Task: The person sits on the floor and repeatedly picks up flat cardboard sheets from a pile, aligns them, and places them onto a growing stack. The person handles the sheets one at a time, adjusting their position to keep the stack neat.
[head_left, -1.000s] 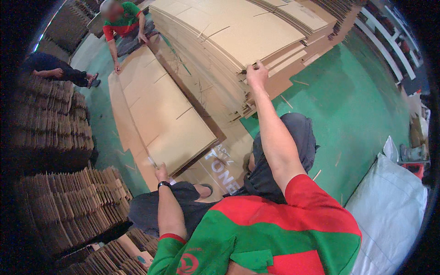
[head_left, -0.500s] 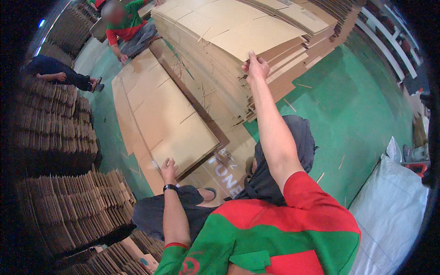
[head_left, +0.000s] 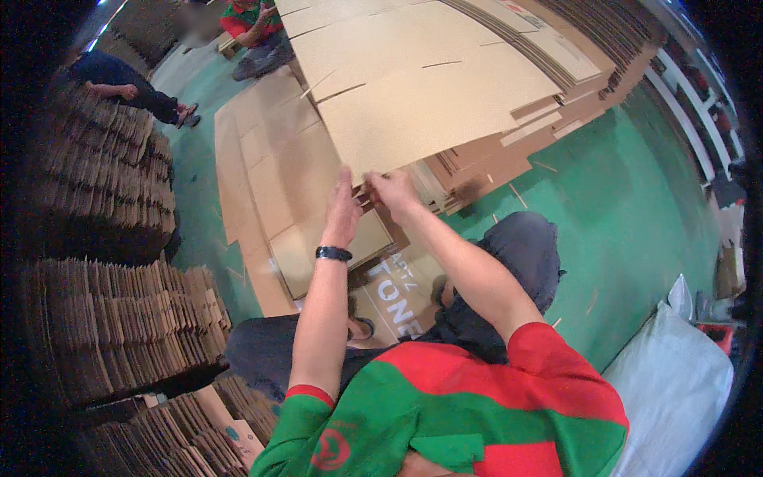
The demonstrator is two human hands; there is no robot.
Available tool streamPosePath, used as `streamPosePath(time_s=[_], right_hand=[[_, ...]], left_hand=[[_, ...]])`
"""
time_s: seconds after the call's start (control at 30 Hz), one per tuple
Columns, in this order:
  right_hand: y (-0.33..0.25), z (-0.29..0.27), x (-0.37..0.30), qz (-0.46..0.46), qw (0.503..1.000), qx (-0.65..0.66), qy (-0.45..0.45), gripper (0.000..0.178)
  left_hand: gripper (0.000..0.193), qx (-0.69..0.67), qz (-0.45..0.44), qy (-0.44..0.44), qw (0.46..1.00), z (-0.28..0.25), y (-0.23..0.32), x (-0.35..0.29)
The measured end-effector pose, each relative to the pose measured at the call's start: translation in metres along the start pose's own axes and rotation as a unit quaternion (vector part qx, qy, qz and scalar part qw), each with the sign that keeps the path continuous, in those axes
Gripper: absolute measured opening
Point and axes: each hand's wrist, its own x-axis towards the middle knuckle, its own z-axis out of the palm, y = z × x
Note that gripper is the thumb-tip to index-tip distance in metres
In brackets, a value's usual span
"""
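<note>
A large flat tan cardboard sheet (head_left: pixel 445 87) with short slits spans from the tall stack on the right toward my body, its near corner tilted over the lower pile. My right hand (head_left: pixel 395 195) is closed on the sheet's near edge by that corner. Close beside it, my left hand (head_left: pixel 342 213), with a black band on the wrist, is at the same corner, its fingers up against the sheet's edge. Part of its grip is hidden by the sheet. Beneath lies a lower pile of cardboard sheets (head_left: pixel 278 159), partly covered by the held sheet.
Stacked cut cardboard (head_left: pixel 135 326) lines the left side. Printed cardboard (head_left: pixel 381 298) lies on the floor between my feet. A white sack (head_left: pixel 675 389) stands at the right on the green floor (head_left: pixel 588 183). Two people are at the far left, one crouching (head_left: pixel 262 40) beyond the pile.
My right hand has drawn the sheet's near corner left and toward me from the tall stack. My left hand has risen from the lower pile to meet that corner.
</note>
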Motion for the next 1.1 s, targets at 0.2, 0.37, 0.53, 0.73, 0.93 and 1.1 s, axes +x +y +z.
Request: streamPosePath(time_s=[0.2, 0.37, 0.53, 0.73, 0.93, 1.1], right_hand=[[0.006, -0.025, 0.006, -0.036, 0.977, 0.185, 0.098, 0.033], [-0.003, -0.088, 0.039, -0.081, 0.936, 0.239, 0.243, 0.031], [0.045, -0.051, 0.043, -0.057, 0.985, 0.056, 0.153, 0.019], [0.098, -0.010, 0.035, -0.018, 0.995, -0.039, 0.092, 0.019], [0.109, -0.010, 0.034, 0.082, 0.993, -0.082, 0.026, 0.026], [0.096, -0.022, 0.027, 0.020, 0.921, -0.388, 0.008, 0.035]], left_hand=[[0.024, -0.035, 0.119, 0.145, 0.982, -0.030, -0.011, -0.005], [0.028, -0.071, 0.094, 0.232, 0.966, -0.120, -0.036, -0.044], [0.023, -0.094, 0.133, 0.349, 0.923, -0.210, -0.065, -0.065], [0.030, 0.042, 0.095, 0.471, 0.876, -0.272, -0.099, -0.076], [0.033, 0.021, 0.050, 0.501, 0.864, -0.316, -0.130, -0.062], [0.043, -0.044, 0.035, 0.458, 0.887, -0.320, -0.126, -0.063]])
